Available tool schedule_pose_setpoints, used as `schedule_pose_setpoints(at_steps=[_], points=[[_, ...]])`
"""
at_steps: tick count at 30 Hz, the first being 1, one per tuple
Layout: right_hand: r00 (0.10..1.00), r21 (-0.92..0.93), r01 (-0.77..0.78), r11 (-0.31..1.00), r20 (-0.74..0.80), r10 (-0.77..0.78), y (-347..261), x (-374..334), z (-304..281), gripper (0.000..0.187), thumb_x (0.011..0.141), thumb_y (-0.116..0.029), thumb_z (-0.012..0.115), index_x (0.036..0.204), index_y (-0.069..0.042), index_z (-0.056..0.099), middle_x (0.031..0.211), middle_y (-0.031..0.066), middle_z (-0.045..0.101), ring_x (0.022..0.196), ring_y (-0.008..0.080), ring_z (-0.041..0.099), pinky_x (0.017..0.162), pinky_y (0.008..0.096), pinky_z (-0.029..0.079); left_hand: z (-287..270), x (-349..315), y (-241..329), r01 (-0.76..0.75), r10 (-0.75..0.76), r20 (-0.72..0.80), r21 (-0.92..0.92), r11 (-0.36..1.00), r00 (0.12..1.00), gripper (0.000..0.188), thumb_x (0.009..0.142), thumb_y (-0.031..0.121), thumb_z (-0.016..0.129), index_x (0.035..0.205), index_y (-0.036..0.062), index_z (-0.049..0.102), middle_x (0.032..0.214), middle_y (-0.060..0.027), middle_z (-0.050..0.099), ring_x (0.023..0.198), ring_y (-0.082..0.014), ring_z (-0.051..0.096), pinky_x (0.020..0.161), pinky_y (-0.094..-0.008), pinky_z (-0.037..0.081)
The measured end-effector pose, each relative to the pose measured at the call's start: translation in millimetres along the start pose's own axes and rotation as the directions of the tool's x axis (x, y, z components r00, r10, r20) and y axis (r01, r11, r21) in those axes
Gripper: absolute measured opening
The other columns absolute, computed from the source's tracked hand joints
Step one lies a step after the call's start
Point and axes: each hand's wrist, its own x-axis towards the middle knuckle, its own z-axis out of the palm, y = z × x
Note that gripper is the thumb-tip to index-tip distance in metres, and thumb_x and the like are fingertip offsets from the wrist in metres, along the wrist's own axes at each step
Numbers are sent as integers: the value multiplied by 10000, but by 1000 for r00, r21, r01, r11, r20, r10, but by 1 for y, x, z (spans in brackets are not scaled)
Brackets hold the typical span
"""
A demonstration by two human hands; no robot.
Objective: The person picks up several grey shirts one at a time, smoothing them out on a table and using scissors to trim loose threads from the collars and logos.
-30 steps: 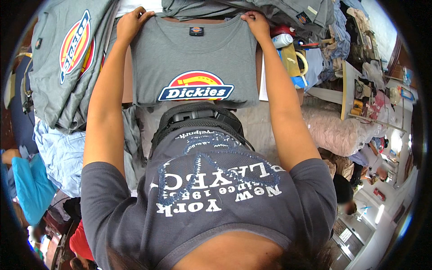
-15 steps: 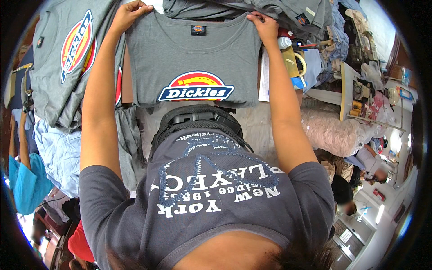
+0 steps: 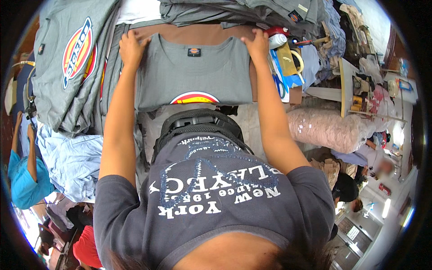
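A grey T-shirt with a wide neckline lies in front of me on a brown surface. Its dark neck label faces up, and part of a red and yellow print shows at its near edge. Beside the shirt's left shoulder is my left hand, thumb and fingers apart, holding nothing. My right hand is at the right shoulder, thumb and fingers spread, with the thumb close to the cloth. Whether that thumb touches it I cannot tell.
Grey printed shirts are piled at left, above light blue cloth. More grey garments lie along the far side. At right are a white bottle, blue-handled scissors, a tape roll and a pink wrapped bundle. Other people sit around.
Both hands have let go of the shirt's shoulder corners and opened. The shirt has shifted toward me, less of its print shows, and the brown surface behind it is uncovered.
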Motion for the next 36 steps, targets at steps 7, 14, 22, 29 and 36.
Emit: schedule_pose_setpoints(at_steps=[7,14,22,29,36], points=[[901,-297,-296,908,230,369,-17,-29,-7,490,663,-413,650,888,8,541,928,180,585,865,338,568,686,392,460,-14,-23,3,276,-313,272,165,947,910,581,639,571,589,803,15,544,756,-194,599,709,-355,582,609,-421,455],[741,34,-547,837,485,465,11,-27,-22,488,612,-444,707,778,0,592,772,109,602,702,215,580,584,359,443,-14,-20,-30,749,-268,761,-394,533,591,570,649,465,664,852,-58,562,830,-169,611,762,-282,599,640,-415,455],[552,532,-832,159,765,332,36,-59,-49,517,598,-421,740,853,-11,555,788,80,588,709,178,564,613,311,440,-33,-38,-36,883,147,923,-281,-377,357,194,786,151,591,899,-4,561,885,-105,596,800,-171,594,750,-269,502],[444,452,-892,12,869,221,47,-80,-52,451,714,-388,640,969,-35,524,932,84,598,877,199,575,762,363,460,-40,-30,-30,948,324,905,-202,-245,276,380,800,292,566,1014,-21,535,985,-120,578,917,-212,560,825,-355,441],[377,288,-915,-284,862,-339,47,-91,-46,481,824,-395,480,1103,-4,454,1078,116,543,970,209,543,806,344,452,-12,-28,-45,859,271,888,-218,-462,371,348,812,293,546,976,-14,547,970,-145,584,937,-239,559,854,-378,428]])
